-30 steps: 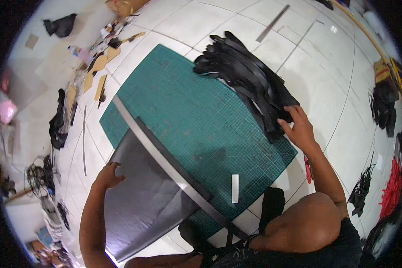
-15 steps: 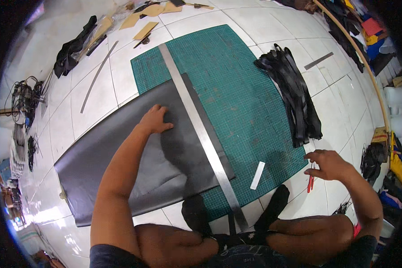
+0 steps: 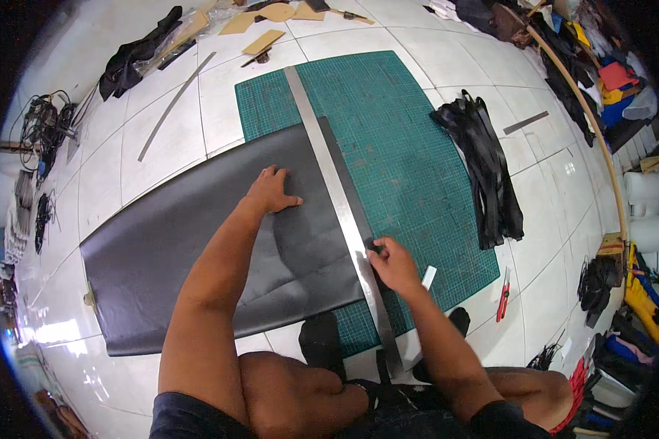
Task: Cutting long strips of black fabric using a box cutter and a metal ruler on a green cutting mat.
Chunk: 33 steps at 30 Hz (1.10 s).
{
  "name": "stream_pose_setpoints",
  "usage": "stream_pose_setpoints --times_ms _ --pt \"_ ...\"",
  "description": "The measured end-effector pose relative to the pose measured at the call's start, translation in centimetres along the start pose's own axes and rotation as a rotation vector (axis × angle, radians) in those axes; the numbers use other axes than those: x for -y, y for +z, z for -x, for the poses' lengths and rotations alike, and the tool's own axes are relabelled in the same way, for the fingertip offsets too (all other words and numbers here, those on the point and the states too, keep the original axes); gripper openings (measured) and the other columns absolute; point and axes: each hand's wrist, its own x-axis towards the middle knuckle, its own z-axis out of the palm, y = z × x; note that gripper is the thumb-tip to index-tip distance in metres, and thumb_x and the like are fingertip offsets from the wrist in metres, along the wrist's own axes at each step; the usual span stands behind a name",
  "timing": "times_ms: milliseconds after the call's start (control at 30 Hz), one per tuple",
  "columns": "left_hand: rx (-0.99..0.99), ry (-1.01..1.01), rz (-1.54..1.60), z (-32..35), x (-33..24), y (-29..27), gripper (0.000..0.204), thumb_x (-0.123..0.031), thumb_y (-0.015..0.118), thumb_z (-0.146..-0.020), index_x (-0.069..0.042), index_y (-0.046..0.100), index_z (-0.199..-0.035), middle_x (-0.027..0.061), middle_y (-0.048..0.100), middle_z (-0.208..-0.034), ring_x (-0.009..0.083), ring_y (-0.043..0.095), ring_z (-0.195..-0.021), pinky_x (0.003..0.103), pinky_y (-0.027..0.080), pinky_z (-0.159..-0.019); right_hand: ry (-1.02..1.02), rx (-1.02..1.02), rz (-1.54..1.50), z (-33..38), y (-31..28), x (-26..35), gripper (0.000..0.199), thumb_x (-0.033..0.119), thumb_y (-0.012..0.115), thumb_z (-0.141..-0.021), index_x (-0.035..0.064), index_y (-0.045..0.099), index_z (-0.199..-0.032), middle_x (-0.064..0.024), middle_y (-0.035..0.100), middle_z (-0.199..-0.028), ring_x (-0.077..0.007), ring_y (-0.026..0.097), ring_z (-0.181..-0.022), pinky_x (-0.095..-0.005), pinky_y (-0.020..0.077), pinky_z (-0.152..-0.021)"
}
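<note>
A black leather-like sheet lies partly on a green cutting mat, with a long metal ruler across it near its right edge. My left hand rests on the sheet, left of the ruler, fingers spread. Just right of the ruler, my right hand has its thumb and forefinger drawn together at the sheet's narrow edge strip, seeming to pinch it; the other fingers are partly hidden. A red utility knife lies on the floor beyond the mat's right edge. A short white bar is partly covered by my right hand.
A bundle of black strips lies over the mat's right side. Thin metal strips lie on the white tiles, one at either side. Tan pieces lie at the far side. Tangled cables are at left, piled fabrics at right.
My right hand has let go of the red knife, now on the floor, and moved left to the sheet's edge by the ruler. My left hand stays on the sheet. The view has shifted slightly.
</note>
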Motion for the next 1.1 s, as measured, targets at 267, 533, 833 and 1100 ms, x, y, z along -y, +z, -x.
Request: stream_pose_setpoints --times_ms 267,533,833,1100 --pt "-0.013 -0.045 0.047 -1.1 -2.8 -0.7 0.101 -0.050 0.082 -0.064 -0.005 0.041 -0.143 0.0241 0.030 -0.151 0.0381 0.027 -0.142 0.043 0.031 -0.114 0.113 -0.397 0.141 0.7 -3.0 -6.6 0.049 0.036 0.073 -0.082 0.0009 0.056 -0.112 -0.0187 0.063 -0.095 -0.0343 0.063 -0.085 -0.0446 0.0486 -0.075" --pt "-0.126 0.097 0.022 -4.5 -3.9 0.8 0.112 -0.052 0.084 -0.060 -0.006 0.032 -0.148 0.0238 0.024 -0.154 0.0394 0.019 -0.145 0.047 0.022 -0.117 0.355 -0.421 0.177 4.0 -3.6 -12.0 0.062 0.039 0.080 -0.074 -0.0013 0.053 -0.113 -0.0191 0.064 -0.096 -0.0343 0.062 -0.087 -0.0429 0.0488 -0.076" --pt "-0.123 0.167 -0.032 -9.3 -5.4 1.3 0.131 -0.061 0.085 -0.053 0.003 0.024 -0.149 0.0271 0.017 -0.155 0.0427 0.015 -0.145 0.053 0.019 -0.117 0.234 -0.425 -0.134 2.7 0.0 -11.9 0.041 0.025 0.074 -0.085 0.0010 0.055 -0.112 -0.0102 0.060 -0.091 -0.0197 0.060 -0.077 -0.0353 0.0496 -0.069" --pt "-0.137 0.060 -0.094 -8.8 -4.8 0.9 0.138 -0.067 0.085 -0.045 -0.002 0.024 -0.150 0.0211 0.018 -0.157 0.0364 0.021 -0.145 0.047 0.024 -0.117 0.269 -0.233 -0.566 -6.3 -1.1 -1.5 0.041 0.029 0.063 -0.095 0.0027 0.049 -0.123 -0.0035 0.056 -0.086 -0.0087 0.053 -0.068 -0.0235 0.0421 -0.055"
